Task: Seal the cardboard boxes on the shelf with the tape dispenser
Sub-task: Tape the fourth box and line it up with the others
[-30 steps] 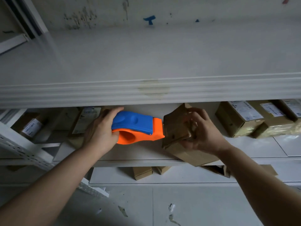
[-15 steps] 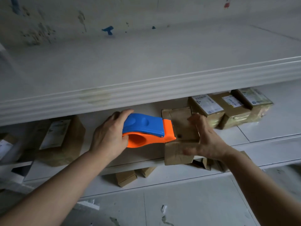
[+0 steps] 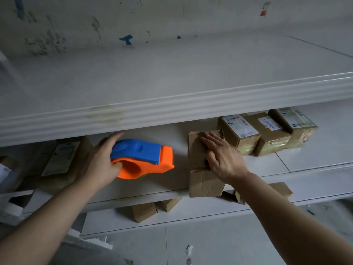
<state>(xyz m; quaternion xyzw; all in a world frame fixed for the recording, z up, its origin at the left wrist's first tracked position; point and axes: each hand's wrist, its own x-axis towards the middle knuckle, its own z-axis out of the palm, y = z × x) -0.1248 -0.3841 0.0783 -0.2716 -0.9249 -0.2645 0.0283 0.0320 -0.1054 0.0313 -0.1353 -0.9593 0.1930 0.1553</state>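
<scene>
My left hand (image 3: 99, 161) grips a blue and orange tape dispenser (image 3: 145, 158) by its handle, held just above the middle shelf (image 3: 137, 190). A gap separates the dispenser's orange nose from a small cardboard box (image 3: 202, 180) standing at the shelf's front edge. My right hand (image 3: 222, 157) lies flat on top of that box, fingers spread, pressing its flaps down. The box's front face is creased.
Three labelled cardboard boxes (image 3: 267, 131) stand in a row right of the held box. Another labelled box (image 3: 61, 161) sits on the left in shadow. The upper shelf (image 3: 172, 104) overhangs the hands. Small boxes (image 3: 145, 211) lie on the lower shelf.
The dispenser has pulled back to the left, away from the box. My right hand set the box down on the shelf and now presses flat on its top.
</scene>
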